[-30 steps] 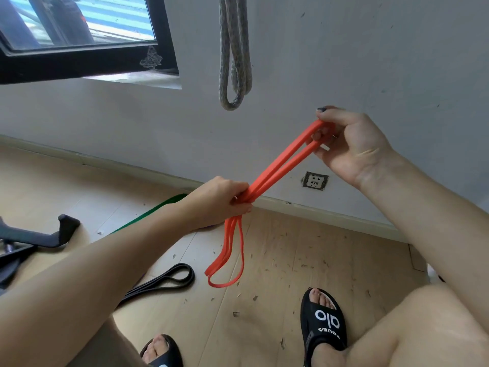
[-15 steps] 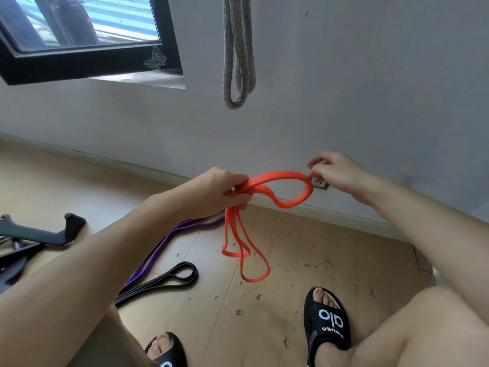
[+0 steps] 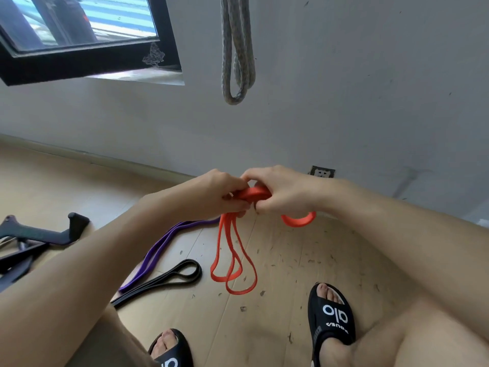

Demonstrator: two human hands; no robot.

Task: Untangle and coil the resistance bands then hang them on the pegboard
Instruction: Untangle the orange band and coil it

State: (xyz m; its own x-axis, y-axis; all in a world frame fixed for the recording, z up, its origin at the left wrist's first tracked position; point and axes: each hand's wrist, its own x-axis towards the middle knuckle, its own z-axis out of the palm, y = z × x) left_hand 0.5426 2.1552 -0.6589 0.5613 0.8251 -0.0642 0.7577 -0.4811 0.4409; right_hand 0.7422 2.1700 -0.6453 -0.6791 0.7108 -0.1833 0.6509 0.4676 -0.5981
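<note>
At the centre of the frame the left hand (image 3: 219,193) and the right hand (image 3: 280,189) met knuckle to knuckle, both with fingers curled tight around the orange band (image 3: 234,258). The band was bunched between the two hands, a short stretch of it showing flat and wide in the gap between the thumbs. Below the left hand several loops of it hung down over the wooden floor (image 3: 291,274), ending near the lower middle of the frame; whether the lowest loop touched the boards could not be told. A further small curl of the same band stuck out under the right wrist, just right of centre. On the floor to the left of the hanging loops lay a purple band (image 3: 156,254), running diagonally toward the lower left, and just below it a black band (image 3: 169,278) with its looped end toward the centre. Both lay apart from the orange loops. A grey rope (image 3: 236,54) hung doubled against the white wall (image 3: 344,102) at upper centre. A dark-framed window (image 3: 87,59) filled the upper left. Black equipment parts (image 3: 39,235) sat at the left edge. Two feet in black sandals (image 3: 332,317) showed along the bottom of the frame, and a wall socket (image 3: 322,171) sat low on the wall right of the hands.
</note>
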